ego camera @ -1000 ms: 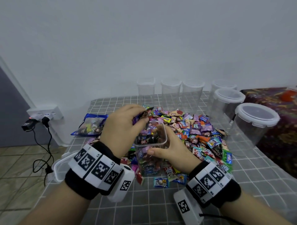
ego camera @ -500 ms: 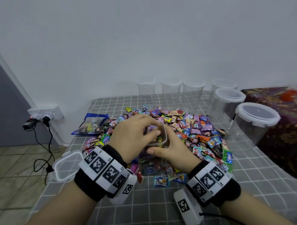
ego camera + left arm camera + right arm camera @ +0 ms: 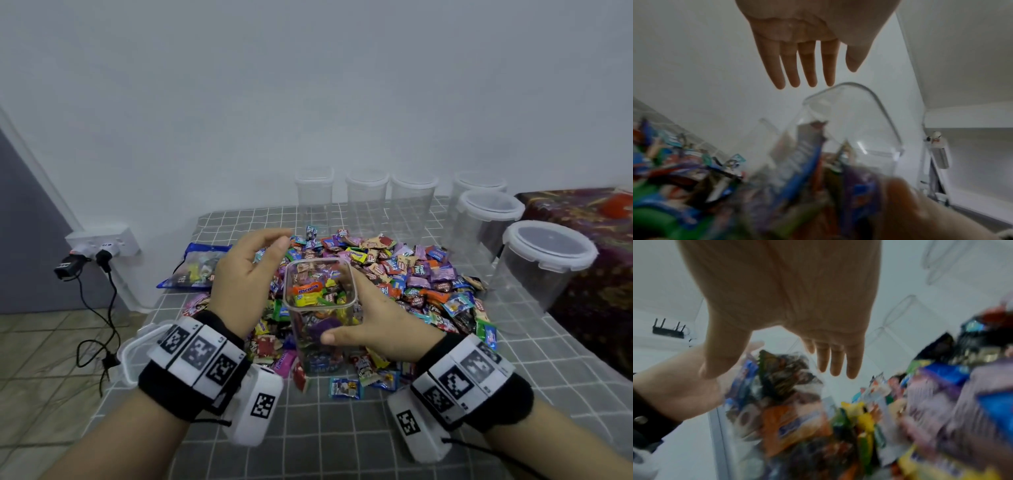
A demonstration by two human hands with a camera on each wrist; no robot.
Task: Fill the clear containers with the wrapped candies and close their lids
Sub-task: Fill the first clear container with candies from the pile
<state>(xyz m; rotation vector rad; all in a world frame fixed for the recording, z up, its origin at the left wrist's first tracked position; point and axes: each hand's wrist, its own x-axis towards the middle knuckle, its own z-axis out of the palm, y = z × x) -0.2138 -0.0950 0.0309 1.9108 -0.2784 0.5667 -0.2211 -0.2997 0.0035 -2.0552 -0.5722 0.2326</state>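
Observation:
A square clear container (image 3: 320, 342), nearly full of wrapped candies, stands in front of the candy pile (image 3: 421, 274). My right hand (image 3: 356, 315) grips it from the right, with the thumb across its front wall and the fingers on its far side. My left hand (image 3: 270, 250) hovers just left of the container's open rim (image 3: 869, 104), fingers straight and together, holding nothing. In the left wrist view the left hand (image 3: 809, 78) is plainly empty above the rim. The right wrist view shows my right hand (image 3: 772, 371) spread around the candy-filled container.
A loose square lid (image 3: 135, 353) lies at the table's left edge. Several empty clear containers (image 3: 366, 198) stand along the back wall and three lidded round tubs (image 3: 544, 263) on the right. A blue candy bag (image 3: 195, 267) lies at the left. A wall socket with cables (image 3: 102, 243) hangs beyond it.
My left hand carried candies down into the container's mouth, let them go, and has lifted up and left, empty. The right hand has kept its hold on the container.

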